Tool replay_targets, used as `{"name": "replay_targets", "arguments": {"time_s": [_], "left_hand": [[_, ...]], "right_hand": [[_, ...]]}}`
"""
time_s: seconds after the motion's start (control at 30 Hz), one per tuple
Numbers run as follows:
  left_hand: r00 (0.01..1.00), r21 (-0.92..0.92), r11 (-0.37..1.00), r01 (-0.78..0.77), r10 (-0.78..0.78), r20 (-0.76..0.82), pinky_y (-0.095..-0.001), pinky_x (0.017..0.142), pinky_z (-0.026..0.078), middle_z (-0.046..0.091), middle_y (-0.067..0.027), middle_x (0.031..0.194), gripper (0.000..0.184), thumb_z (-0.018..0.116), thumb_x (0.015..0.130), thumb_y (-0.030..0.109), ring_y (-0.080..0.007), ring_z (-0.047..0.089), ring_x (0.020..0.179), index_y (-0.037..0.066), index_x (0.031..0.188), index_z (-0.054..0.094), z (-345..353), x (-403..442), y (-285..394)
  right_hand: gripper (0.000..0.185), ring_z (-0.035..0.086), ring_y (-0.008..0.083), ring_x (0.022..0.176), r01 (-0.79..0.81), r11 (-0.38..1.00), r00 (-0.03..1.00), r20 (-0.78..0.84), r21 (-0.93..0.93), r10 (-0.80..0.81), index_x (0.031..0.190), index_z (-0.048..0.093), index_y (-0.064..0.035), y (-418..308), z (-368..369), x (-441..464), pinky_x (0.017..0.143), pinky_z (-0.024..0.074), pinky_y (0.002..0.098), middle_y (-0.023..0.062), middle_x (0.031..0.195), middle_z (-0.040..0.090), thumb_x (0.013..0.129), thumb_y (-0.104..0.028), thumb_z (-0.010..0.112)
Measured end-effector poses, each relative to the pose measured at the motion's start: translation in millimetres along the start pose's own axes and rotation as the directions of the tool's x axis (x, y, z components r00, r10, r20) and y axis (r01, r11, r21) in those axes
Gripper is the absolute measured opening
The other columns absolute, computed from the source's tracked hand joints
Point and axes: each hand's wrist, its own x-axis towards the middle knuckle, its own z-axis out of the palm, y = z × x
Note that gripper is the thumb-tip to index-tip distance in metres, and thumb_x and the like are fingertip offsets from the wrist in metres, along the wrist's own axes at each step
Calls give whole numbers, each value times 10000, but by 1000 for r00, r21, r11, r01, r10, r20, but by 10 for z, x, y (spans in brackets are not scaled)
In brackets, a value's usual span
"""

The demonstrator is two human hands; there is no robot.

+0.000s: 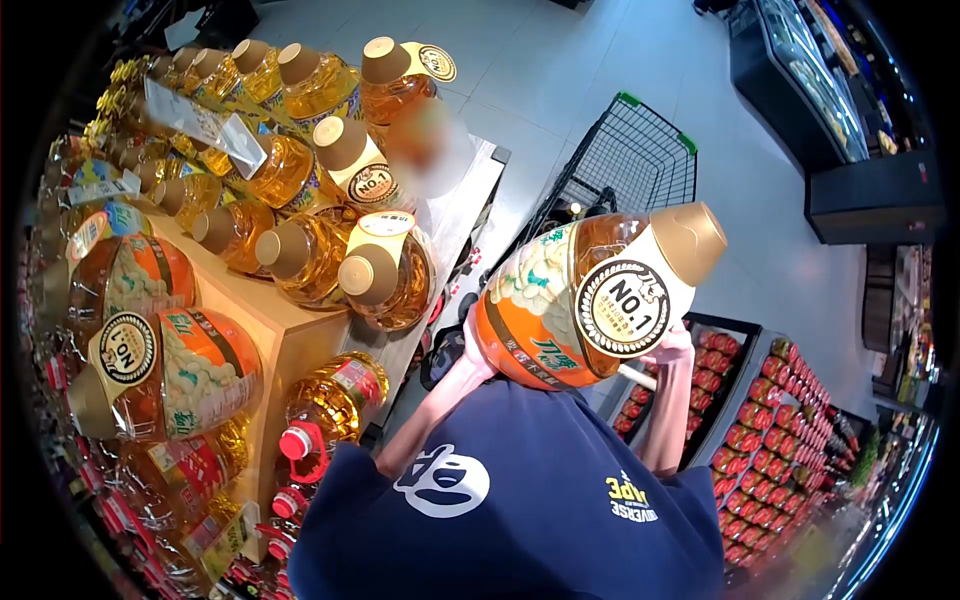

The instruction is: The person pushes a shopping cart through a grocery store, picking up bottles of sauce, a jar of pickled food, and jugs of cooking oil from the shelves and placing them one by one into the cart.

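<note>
A large oil bottle (530, 300) with a gold cap, an orange label with peanuts on it and a round "NO.1" neck tag is held tilted in front of my chest, its cap pointing up and right. My left hand (474, 358) presses against the base end of the bottle, with its fingers partly hidden. On the other side, my right hand (672, 346) is closed at the bottle near the neck, mostly behind the tag. Two similar peanut-label bottles, one of them the nearer bottle (190, 375), stand to my left on the display.
Several gold-capped oil bottles (385, 275) crowd a wooden display stand (285, 335) at left. Red-capped oil bottles (335, 395) stand lower beside it. A shopping cart (640, 150) is ahead, beyond the held bottle. Shelves of red-packaged goods (765, 440) lie to the right.
</note>
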Motion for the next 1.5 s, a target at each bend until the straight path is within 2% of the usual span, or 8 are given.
{"name": "replay_targets", "arguments": {"time_s": [0.3, 0.77, 0.97, 1.1, 1.13, 1.27, 1.37, 1.5], "left_hand": [[998, 107, 992, 59, -60, 5, -457, 1068, 339, 385, -124, 1424, 585, 254, 966, 470, -303, 408, 1279, 93, 1409, 321, 89, -67, 21], [982, 155, 984, 90, -61, -181, -472, 1042, 363, 416, -104, 1394, 535, 274, 978, 454, -300, 431, 1244, 105, 1372, 368, -246, -30, -60], [957, 111, 984, 142, -107, -270, -457, 993, 414, 504, -134, 1297, 541, 280, 963, 466, -295, 497, 1173, 76, 1301, 442, -177, -122, -81], [945, 212, 962, 173, -102, -310, -457, 990, 416, 508, -134, 1291, 539, 279, 963, 464, -295, 501, 1167, 75, 1297, 446, -169, -62, -70], [943, 232, 956, 178, -98, -318, -457, 989, 417, 509, -135, 1289, 539, 279, 963, 464, -295, 502, 1166, 75, 1296, 446, -169, -30, -70], [932, 293, 934, 203, -93, -350, -456, 986, 420, 513, -135, 1283, 537, 278, 962, 461, -295, 506, 1161, 74, 1292, 450, -130, 173, -93], [926, 324, 922, 213, -85, -369, -456, 983, 422, 516, -136, 1278, 536, 278, 962, 460, -295, 509, 1157, 73, 1289, 452, -101, 376, -152], [921, 362, 905, 226, -78, -381, -456, 980, 424, 520, -136, 1272, 534, 278, 962, 458, -295, 512, 1151, 72, 1285, 456, -51, 780, -294]], "right_hand": [[255, 216, 55, 364, -181, 979, 979, -80, 96, 189, 717, 439, -100, 161, -471, 112, 373, 237, 236, -58, 456, 254, 810, -139, 673], [236, 248, 59, 362, -229, 973, 952, -216, -24, 219, 731, 434, -91, 96, -272, 212, 357, 242, 230, -48, 461, 269, 831, -112, 646], [491, 359, 70, 354, -226, 953, 958, -226, -202, 179, 1208, 428, 10, -34, 170, 146, 340, 322, 244, -13, 476, 406, 802, -80, 689], [457, 439, 99, 414, 64, 706, 980, -90, -705, -178, 1056, 544, 27, 150, 195, 102, 406, 351, 277, -12, 480, 466, 789, -296, 727], [390, 483, 129, 474, -355, 596, 935, -257, -721, 245, 883, 591, 14, -203, 422, 42, 466, 381, 303, 20, 507, 495, 789, -344, 713], [423, 491, 154, 480, -251, 705, 968, -191, -663, 165, 602, 505, -16, -293, 565, -130, 503, 404, 314, 75, 514, 498, 815, -332, 688], [393, 489, 203, 461, -361, 592, 904, -116, -721, 411, 693, 568, 21, -635, 522, -68, 499, 403, 334, 117, 518, 504, 849, -331, 646], [365, 556, 257, 524, -250, 643, 955, -77, -724, 285, 759, 588, 31, -901, 291, 33, 528, 432, 354, 150, 558, 538, 843, -320, 647]]}}
